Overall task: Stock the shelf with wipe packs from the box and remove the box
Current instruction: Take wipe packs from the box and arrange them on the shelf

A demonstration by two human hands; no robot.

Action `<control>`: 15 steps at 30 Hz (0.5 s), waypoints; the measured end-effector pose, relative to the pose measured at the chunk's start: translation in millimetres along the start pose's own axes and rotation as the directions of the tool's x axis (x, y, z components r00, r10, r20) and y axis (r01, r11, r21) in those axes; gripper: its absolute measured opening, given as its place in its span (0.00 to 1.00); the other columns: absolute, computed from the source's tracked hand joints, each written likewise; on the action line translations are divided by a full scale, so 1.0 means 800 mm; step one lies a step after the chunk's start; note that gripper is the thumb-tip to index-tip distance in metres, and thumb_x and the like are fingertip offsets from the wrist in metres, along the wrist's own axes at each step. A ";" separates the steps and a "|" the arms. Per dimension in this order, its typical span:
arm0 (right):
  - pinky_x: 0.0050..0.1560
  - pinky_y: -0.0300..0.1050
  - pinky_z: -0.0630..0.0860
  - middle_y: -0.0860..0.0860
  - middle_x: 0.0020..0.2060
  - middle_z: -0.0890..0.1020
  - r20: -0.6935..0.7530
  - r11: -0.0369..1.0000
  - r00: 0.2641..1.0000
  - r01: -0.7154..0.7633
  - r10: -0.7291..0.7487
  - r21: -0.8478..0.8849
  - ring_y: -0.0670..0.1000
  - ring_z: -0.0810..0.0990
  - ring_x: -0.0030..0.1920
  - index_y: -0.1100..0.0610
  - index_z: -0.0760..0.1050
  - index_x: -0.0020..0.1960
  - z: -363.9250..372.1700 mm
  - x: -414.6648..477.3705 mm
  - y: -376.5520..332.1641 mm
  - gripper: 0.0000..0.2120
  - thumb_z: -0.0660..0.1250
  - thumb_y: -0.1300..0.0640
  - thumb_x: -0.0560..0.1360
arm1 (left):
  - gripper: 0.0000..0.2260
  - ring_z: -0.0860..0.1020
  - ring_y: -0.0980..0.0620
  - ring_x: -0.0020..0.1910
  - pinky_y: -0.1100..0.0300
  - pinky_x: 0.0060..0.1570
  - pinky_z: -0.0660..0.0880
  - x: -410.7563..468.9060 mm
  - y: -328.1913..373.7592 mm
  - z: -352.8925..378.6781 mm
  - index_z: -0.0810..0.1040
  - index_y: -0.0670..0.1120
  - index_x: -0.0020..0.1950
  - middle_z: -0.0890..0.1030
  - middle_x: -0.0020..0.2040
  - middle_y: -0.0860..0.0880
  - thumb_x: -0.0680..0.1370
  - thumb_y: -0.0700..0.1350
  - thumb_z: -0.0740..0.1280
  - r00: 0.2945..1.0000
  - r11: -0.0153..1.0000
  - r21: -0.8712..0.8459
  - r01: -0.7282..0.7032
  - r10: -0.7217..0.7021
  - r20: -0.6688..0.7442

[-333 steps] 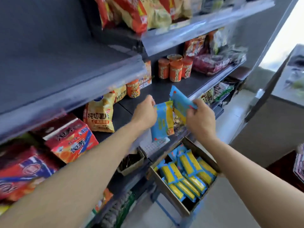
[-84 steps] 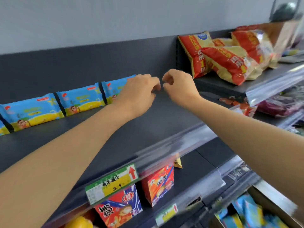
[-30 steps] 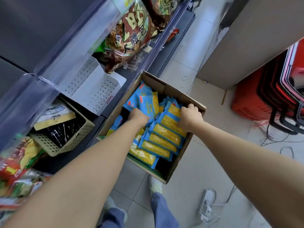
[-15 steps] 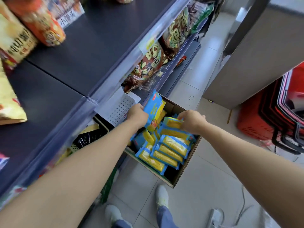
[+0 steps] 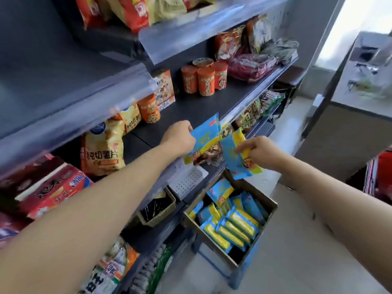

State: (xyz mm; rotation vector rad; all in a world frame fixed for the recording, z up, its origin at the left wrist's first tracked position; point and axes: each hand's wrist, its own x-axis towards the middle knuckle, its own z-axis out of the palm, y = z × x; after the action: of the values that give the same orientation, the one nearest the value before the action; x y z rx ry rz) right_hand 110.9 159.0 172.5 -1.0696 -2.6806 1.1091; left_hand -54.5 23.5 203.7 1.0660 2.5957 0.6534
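Left hand (image 5: 178,139): clenching round a blue wipe pack (image 5: 204,139) by its nine o'clock edge.
Right hand (image 5: 261,152): pinching a second wipe pack (image 5: 235,164) at three o'clock.
Packs: hanging before the shelf (image 5: 197,107) lip, box (image 5: 270,211) lying at six o'clock.
Handling: probably feeling light, soft, slick; gripping sealed edges suiting best.

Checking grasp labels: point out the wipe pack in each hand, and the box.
left wipe pack (image 5: 203,138), head view, middle of its blue face
right wipe pack (image 5: 233,160), head view, middle of its blue face
box (image 5: 258,195), head view, bare inner cardboard wall
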 end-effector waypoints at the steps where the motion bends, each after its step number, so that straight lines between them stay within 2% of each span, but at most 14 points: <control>1: 0.49 0.50 0.80 0.51 0.50 0.80 -0.040 0.999 0.999 0.024 -0.022 0.049 0.59 0.80 0.43 0.55 0.82 0.50 -0.010 -0.004 -0.015 0.18 0.56 0.68 0.72 | 0.05 0.77 0.42 0.52 0.56 0.42 0.69 -0.007 0.006 -0.021 0.75 0.44 0.49 0.79 0.53 0.43 0.75 0.37 0.62 0.999 1.000 0.012 -0.020 0.020 -0.040; 3: 0.43 0.48 0.79 0.53 0.40 0.81 -0.137 0.990 0.988 0.090 -0.074 0.113 0.53 0.78 0.36 0.55 0.82 0.45 -0.028 -0.010 -0.047 0.08 0.65 0.63 0.73 | 0.07 0.76 0.43 0.53 0.55 0.44 0.70 -0.019 0.016 -0.060 0.75 0.43 0.52 0.78 0.54 0.43 0.75 0.37 0.62 0.991 0.998 0.022 -0.050 0.053 -0.119; 4: 0.40 0.46 0.77 0.51 0.34 0.79 -0.193 0.983 0.975 0.134 -0.108 0.129 0.50 0.76 0.32 0.55 0.81 0.43 -0.037 -0.013 -0.065 0.05 0.67 0.62 0.72 | 0.07 0.76 0.43 0.52 0.54 0.45 0.71 -0.026 0.020 -0.080 0.75 0.43 0.53 0.78 0.54 0.42 0.75 0.37 0.62 0.985 0.998 0.022 -0.062 0.064 -0.159; 6: 0.33 0.43 0.75 0.49 0.28 0.73 -0.291 0.959 0.941 0.225 -0.169 0.171 0.47 0.71 0.27 0.56 0.78 0.43 -0.050 -0.017 -0.102 0.05 0.68 0.64 0.71 | 0.06 0.76 0.42 0.52 0.52 0.47 0.73 -0.039 0.026 -0.121 0.74 0.43 0.52 0.78 0.53 0.42 0.75 0.38 0.63 0.966 0.997 0.012 -0.074 0.075 -0.246; 7: 0.31 0.42 0.75 0.51 0.30 0.73 -0.314 0.933 0.931 0.269 -0.188 0.240 0.48 0.71 0.27 0.55 0.77 0.45 -0.056 -0.018 -0.121 0.07 0.68 0.66 0.71 | 0.06 0.76 0.42 0.52 0.51 0.47 0.72 -0.046 0.026 -0.141 0.74 0.43 0.51 0.78 0.52 0.43 0.75 0.38 0.62 0.954 0.997 -0.002 -0.074 0.070 -0.292; 9: 0.29 0.40 0.76 0.56 0.40 0.78 -0.286 0.844 0.931 0.333 -0.226 0.420 0.51 0.76 0.31 0.49 0.73 0.54 -0.069 -0.021 -0.158 0.18 0.66 0.69 0.71 | 0.06 0.75 0.45 0.49 0.53 0.44 0.71 -0.061 0.023 -0.181 0.74 0.43 0.51 0.77 0.49 0.45 0.75 0.39 0.62 0.922 0.997 -0.038 -0.072 0.052 -0.383; 12: 0.38 0.55 0.78 0.60 0.48 0.76 -0.179 0.761 0.928 0.371 -0.327 0.533 0.59 0.79 0.39 0.35 0.64 0.63 -0.076 -0.019 -0.214 0.36 0.67 0.68 0.67 | 0.05 0.75 0.48 0.47 0.56 0.43 0.69 -0.084 0.005 -0.237 0.75 0.44 0.51 0.76 0.48 0.48 0.76 0.39 0.63 0.868 0.995 -0.088 -0.054 0.003 -0.496; 13: 0.38 0.56 0.78 0.59 0.48 0.76 -0.165 0.754 0.921 0.384 -0.352 0.533 0.60 0.79 0.39 0.35 0.62 0.65 -0.073 -0.017 -0.234 0.39 0.67 0.69 0.66 | 0.05 0.75 0.48 0.47 0.57 0.43 0.69 -0.092 -0.005 -0.255 0.74 0.45 0.50 0.76 0.48 0.47 0.75 0.39 0.64 0.848 0.993 -0.112 -0.046 -0.021 -0.530; 15: 0.36 0.54 0.77 0.59 0.47 0.77 -0.144 0.741 0.909 0.403 -0.390 0.537 0.60 0.79 0.40 0.41 0.64 0.66 -0.061 -0.016 -0.279 0.37 0.66 0.72 0.67 | 0.06 0.77 0.47 0.47 0.57 0.43 0.71 -0.108 -0.028 -0.289 0.75 0.45 0.51 0.78 0.49 0.46 0.75 0.37 0.64 0.801 0.986 -0.163 -0.037 -0.068 -0.594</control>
State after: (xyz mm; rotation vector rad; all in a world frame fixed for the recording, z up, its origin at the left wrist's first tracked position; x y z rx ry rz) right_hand 5.3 68.2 354.3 -0.3758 -2.1638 1.6045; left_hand -99.2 -123.3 398.2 0.8820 2.9762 1.3738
